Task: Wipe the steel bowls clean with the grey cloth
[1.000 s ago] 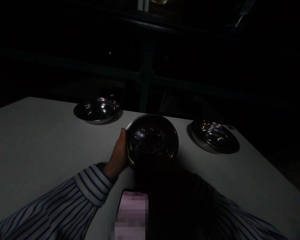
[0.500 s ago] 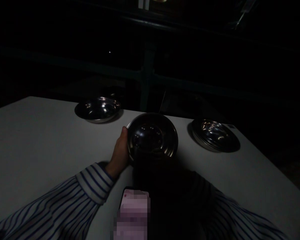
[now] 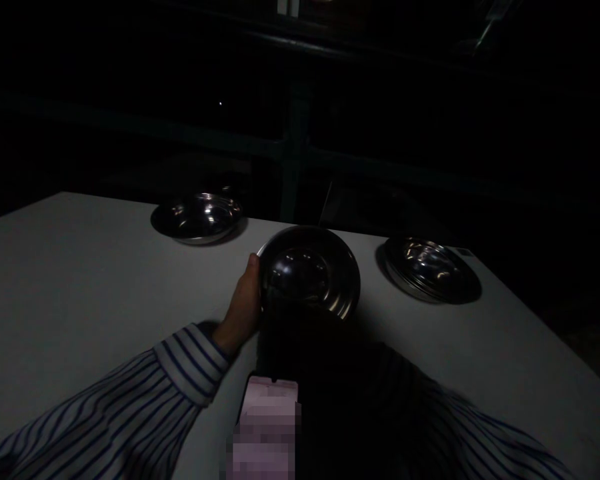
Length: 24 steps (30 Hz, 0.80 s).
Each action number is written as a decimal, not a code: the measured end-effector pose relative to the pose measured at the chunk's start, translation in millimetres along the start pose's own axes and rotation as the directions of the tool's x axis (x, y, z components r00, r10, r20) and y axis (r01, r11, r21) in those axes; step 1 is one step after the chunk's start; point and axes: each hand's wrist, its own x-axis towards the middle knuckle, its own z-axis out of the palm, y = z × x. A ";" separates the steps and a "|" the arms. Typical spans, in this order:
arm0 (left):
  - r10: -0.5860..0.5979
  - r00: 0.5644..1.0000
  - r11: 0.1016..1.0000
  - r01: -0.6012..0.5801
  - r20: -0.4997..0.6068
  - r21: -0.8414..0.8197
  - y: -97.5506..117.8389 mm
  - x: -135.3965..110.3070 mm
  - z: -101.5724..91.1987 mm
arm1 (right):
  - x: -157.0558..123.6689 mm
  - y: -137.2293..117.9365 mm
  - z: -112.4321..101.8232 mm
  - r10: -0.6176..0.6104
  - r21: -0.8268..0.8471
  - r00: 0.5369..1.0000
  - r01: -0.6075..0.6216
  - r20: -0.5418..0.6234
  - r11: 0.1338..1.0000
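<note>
My left hand [image 3: 245, 300] grips the left rim of a shiny steel bowl [image 3: 305, 267], its thumb up along the edge. The bowl is tilted, its inside facing me. A black area covers the bowl's lower part and the space in front of it. My right arm in a striped sleeve [image 3: 465, 427] reaches into that darkness from the lower right. The right hand's fingers are lost in the black, so I cannot make out what they hold. Below the bowl lies a phone [image 3: 267, 413] with a lit, blurred screen.
On the white table [image 3: 105, 267], another steel bowl [image 3: 200, 220] sits at the far left edge. A stack of steel bowls [image 3: 430, 270] stands at the right, near the far edge. A dark frame post [image 3: 293, 153] rises beyond the table.
The held bowl and my left hand have shifted slightly right. The dark shape over the bowl has moved a little left and up across its lower part.
</note>
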 end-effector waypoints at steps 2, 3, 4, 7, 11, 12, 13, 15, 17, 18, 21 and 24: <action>-0.038 0.999 0.999 0.037 0.024 0.014 2.0 2.0 -2.0 | -10.1 3.0 -11.5 -0.013 -0.023 1.000 0.013 0.016 1.000; -0.058 0.998 0.998 0.057 0.035 0.021 3.1 3.1 -2.9 | -15.9 4.6 -18.7 -0.016 -0.051 0.999 0.018 0.032 0.999; -0.074 0.996 0.997 0.073 0.039 0.028 4.2 4.1 -3.6 | -20.9 5.8 -25.4 -0.013 -0.079 0.999 0.017 0.049 0.997; -0.094 0.995 0.995 0.093 0.034 0.046 5.6 5.8 -4.3 | -25.6 4.9 -33.8 0.014 -0.138 0.996 -0.002 0.084 0.990; -0.068 0.997 0.995 0.070 -0.034 0.064 1.5 5.4 -5.1 | -11.1 -2.7 -17.4 0.014 -0.096 0.999 -0.008 0.053 0.995; -0.059 0.998 0.996 0.061 -0.037 0.066 0.5 5.2 -5.7 | -8.2 -4.1 -14.2 0.011 -0.088 0.999 -0.007 0.048 0.996; -0.054 0.998 0.996 0.056 -0.027 0.065 0.0 5.1 -6.3 | -7.0 -4.8 -13.3 0.010 -0.083 0.999 -0.006 0.048 0.997; -0.061 0.998 0.995 0.060 0.013 0.073 1.7 5.0 -7.4 | -10.2 -4.0 -19.4 0.002 -0.082 0.998 0.003 0.062 0.997; -0.089 0.994 0.992 0.083 0.057 0.099 6.9 4.8 -7.6 | -17.7 -0.8 -31.4 -0.002 -0.073 0.997 0.007 0.079 0.997; -0.104 0.992 0.989 0.096 0.069 0.116 10.2 4.7 -7.3 | -21.3 1.1 -36.5 -0.010 -0.067 0.997 0.015 0.078 0.998; -0.122 0.991 0.984 0.115 0.046 0.135 18.0 4.7 -5.8 | -24.8 4.6 -36.8 -0.038 -0.068 0.997 0.043 0.070 0.997; -0.109 0.994 0.985 0.112 -0.030 0.133 19.4 5.2 -5.2 | -18.8 3.8 -18.0 -0.005 -0.095 0.998 0.011 0.069 0.995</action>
